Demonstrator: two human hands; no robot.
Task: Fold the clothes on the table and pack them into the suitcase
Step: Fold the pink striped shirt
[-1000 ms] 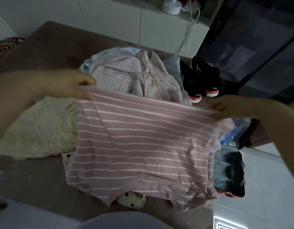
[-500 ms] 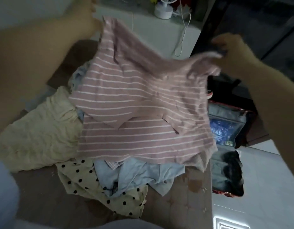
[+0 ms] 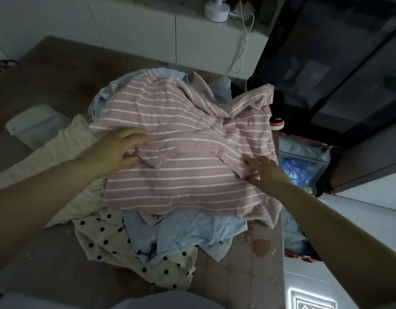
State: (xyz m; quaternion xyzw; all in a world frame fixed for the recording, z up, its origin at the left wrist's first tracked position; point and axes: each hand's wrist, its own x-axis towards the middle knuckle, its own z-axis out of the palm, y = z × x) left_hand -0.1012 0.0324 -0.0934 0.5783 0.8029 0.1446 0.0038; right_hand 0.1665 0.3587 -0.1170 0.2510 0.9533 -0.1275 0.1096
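**Both hands flat on the pink striped shirt**

The left hand's fingers (image 3: 136,136) lie straight and slightly apart, pressing flat on the left edge of the pink striped shirt (image 3: 181,121); the left hand (image 3: 116,150) pinches nothing that can be seen. The right hand's fingers (image 3: 253,162) are likewise stretched out and pointing left, and the right hand (image 3: 267,172) rests on the shirt's right part, just beside a loose fold of fabric. The shirt lies spread between the two hands, rumpled toward its far side, on top of a heap of other clothes: a light-blue garment (image 3: 192,233) and a checked garment (image 3: 263,212) show from under its near edge. A cream garment (image 3: 59,157) lies under the left forearm, and a polka-dot garment (image 3: 116,248) sits nearest the person. The heap rests on the brown table (image 3: 59,68). Just right of the right hand, past the table's edge, the suitcase (image 3: 304,148) stands open with a blue bag (image 3: 297,168) inside. Black shoes (image 3: 278,112) sit beyond the shirt's far right corner.
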